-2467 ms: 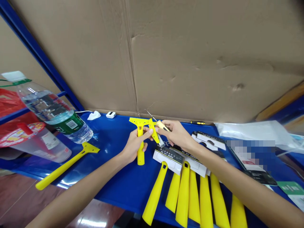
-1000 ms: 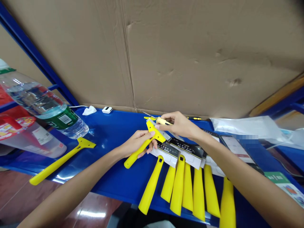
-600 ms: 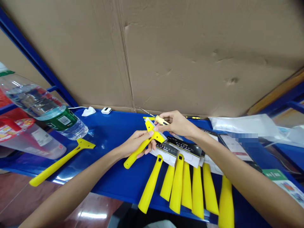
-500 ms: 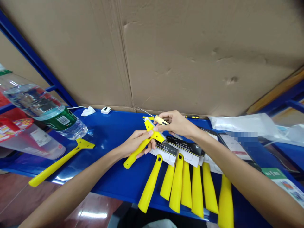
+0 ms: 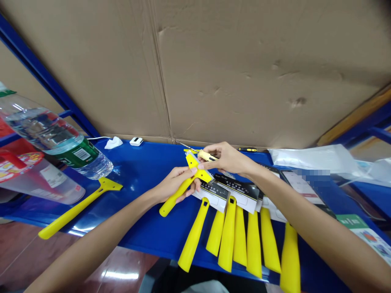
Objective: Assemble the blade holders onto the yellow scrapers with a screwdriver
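My left hand [image 5: 179, 182] is closed around the neck of a yellow scraper [image 5: 177, 196], thumb on top near its wide head. The scraper's handle points toward me, and a metal strip shows along the head's far edge. A screwdriver [image 5: 207, 156] with a cream and black handle is gripped in my right hand [image 5: 224, 158], its shaft pointing up and left, away from the scraper. The fingertips of my right hand press on the scraper head. Just below, several yellow scrapers [image 5: 193, 240] lie in a row, with printed black-and-white cards over their upper ends.
Another yellow scraper [image 5: 76, 207] lies at the left beside a water bottle [image 5: 61, 134] and a plastic jug [image 5: 45, 179]. A second screwdriver [image 5: 249, 149] rests by the cardboard wall. A phone [image 5: 305, 189] and plastic bag [image 5: 311, 160] are at the right of the blue table [image 5: 137, 228].
Almost nothing differs. The tip of the screwdriver in my right hand has shifted very slightly; both hands keep their grips.
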The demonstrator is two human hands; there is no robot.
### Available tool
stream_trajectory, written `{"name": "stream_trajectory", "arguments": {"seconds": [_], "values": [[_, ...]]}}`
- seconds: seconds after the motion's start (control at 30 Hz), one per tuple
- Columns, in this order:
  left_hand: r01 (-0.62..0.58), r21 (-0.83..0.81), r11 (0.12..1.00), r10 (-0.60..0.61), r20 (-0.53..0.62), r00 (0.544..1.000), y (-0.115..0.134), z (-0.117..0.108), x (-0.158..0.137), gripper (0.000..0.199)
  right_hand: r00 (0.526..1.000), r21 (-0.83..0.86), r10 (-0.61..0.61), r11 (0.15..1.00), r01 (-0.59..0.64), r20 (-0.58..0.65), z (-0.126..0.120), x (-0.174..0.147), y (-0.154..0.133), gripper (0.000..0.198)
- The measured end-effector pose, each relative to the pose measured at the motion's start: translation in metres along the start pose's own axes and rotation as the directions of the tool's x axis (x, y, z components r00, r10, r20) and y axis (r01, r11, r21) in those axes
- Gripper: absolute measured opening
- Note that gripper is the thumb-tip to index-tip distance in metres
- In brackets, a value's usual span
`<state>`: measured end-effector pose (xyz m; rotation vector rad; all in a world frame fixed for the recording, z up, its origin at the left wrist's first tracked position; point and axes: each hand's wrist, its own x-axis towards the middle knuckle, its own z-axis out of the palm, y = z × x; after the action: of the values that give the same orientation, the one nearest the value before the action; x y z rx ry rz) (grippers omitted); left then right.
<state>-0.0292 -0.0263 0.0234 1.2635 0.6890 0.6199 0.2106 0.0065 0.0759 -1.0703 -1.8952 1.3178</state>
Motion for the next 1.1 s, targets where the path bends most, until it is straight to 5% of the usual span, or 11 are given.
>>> {"name": "stream_trajectory", "arguments": {"seconds": [0.2, 0.37, 0.43, 0.53, 0.63, 0.7, 1.1], "values": [[-0.045, 0.007, 0.999, 0.045, -0.025, 0.999, 0.004, 0.002, -0.001, 0.056, 0.999, -0.075, -0.033, 0.997, 0.032, -0.02, -0.002, -0.001, -0.003, 0.044], [-0.17, -0.023, 0.985, 0.162, -0.204, 0.965, 0.014, -0.01, 0.0, 0.053, 0.948, -0.491, -0.257, 0.861, 0.135, -0.19, -0.009, -0.015, -0.028, 0.046], [-0.235, -0.035, 0.971, 0.212, -0.316, 0.925, 0.017, -0.019, 0.003, 0.05, 0.945, -0.643, -0.31, 0.746, 0.173, -0.106, -0.003, -0.026, -0.036, 0.046], [-0.314, -0.061, 0.948, 0.252, -0.459, 0.852, 0.018, -0.028, 0.007, 0.046, 0.934, -0.721, -0.267, 0.596, 0.353, 0.236, 0.024, -0.047, -0.032, 0.042], [-0.319, -0.085, 0.944, 0.242, -0.481, 0.843, 0.016, -0.031, 0.01, 0.044, 0.842, -0.725, -0.239, 0.429, 0.539, 0.484, 0.058, -0.067, -0.015, 0.045], [-0.293, -0.087, 0.952, 0.221, -0.463, 0.858, 0.015, -0.029, 0.011, 0.045, 0.835, -0.749, -0.229, 0.369, 0.55, 0.5, 0.073, -0.078, -0.003, 0.044], [-0.243, -0.077, 0.967, 0.192, -0.407, 0.893, 0.009, -0.017, 0.011, 0.045, 0.909, -0.752, -0.142, 0.521, 0.404, 0.391, 0.058, -0.109, 0.006, 0.048]]}}
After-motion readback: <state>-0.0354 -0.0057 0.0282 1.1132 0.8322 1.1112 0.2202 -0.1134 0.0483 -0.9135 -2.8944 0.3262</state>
